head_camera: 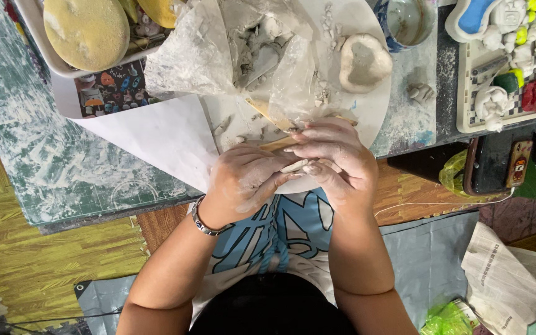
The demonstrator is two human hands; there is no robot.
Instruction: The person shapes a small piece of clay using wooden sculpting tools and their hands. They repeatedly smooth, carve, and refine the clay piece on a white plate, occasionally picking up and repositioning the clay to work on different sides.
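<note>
Small flat clay piece pinched between both hands' fingertips, above round board edge. Left hand curled closed around it; right hand fingers bent over, possibly also gripping wooden tool.

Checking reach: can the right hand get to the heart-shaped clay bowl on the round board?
Probably yes. The right hand lies just below the heart-shaped clay bowl with only clay crumbs between them, though it shares a small clay piece with the left hand.
</note>
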